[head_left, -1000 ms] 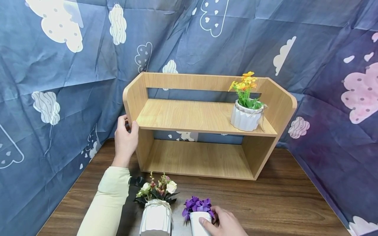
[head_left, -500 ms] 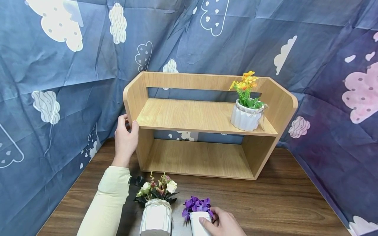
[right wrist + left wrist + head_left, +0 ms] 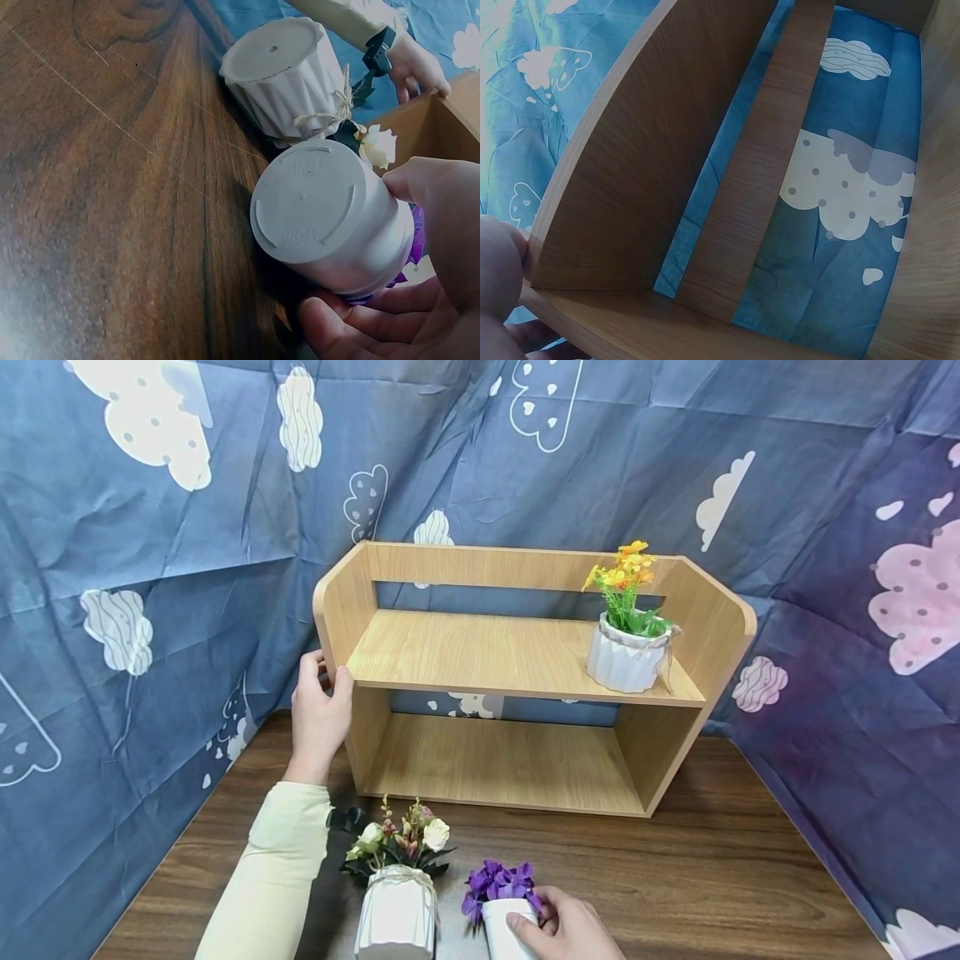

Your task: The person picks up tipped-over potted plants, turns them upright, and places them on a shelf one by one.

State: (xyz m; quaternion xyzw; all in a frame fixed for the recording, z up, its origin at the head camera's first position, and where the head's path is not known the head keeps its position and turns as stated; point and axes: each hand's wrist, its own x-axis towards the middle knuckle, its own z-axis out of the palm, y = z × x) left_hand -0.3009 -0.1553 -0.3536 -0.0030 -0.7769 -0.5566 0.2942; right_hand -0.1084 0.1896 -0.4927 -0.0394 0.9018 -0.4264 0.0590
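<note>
left grip (image 3: 318, 722) on shelf (image 3: 465, 647), right grip (image 3: 572, 931) on purple-flowered pot (image 3: 498, 925)

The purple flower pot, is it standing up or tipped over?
Tipped over: in the right wrist view the pot shows its bottom, and its purple flowers point toward the shelf.

The purple-flowered white pot (image 3: 501, 928) lies tipped before the upright wooden shelf (image 3: 465, 652).
</note>
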